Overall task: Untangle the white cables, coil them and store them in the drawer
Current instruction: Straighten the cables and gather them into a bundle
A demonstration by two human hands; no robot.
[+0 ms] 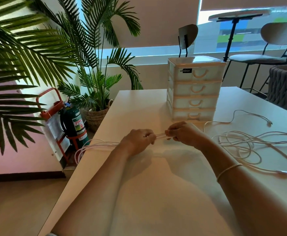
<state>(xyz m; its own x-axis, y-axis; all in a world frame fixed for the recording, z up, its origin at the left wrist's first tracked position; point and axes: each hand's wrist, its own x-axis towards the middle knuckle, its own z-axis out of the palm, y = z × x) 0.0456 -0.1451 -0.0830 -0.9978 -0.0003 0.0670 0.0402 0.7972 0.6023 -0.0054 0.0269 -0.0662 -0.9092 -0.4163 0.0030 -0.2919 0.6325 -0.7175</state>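
i have both hands up over the near middle of the table (139, 193), each pinched on the same short stretch of white cable (160, 135) pulled straight between them. my left hand (137, 142) is closed around several strands at once, fingers curled in, and from it the gathered loops (95, 145) trail left and hang off the table edge. that looks like the coil in progress, held there so the loops stay together and don't slide apart. my right hand (182, 133) nips the strands with thumb and fingertips; i judge it is feeding and straightening the next length so it lies flat against the bundle.

the rest of the cables (246, 143) sit in a loose heap on the table to my right, well apart from my hands, with one plug end (284, 172) near my right forearm and another plug (269, 123) further back. whether that heap is knotted i cannot tell.

the drawer unit (194, 89) stands just beyond my hands, all four drawers closed, close enough to reach once a coil is done. nothing is stored yet, so i reckon the job is early.
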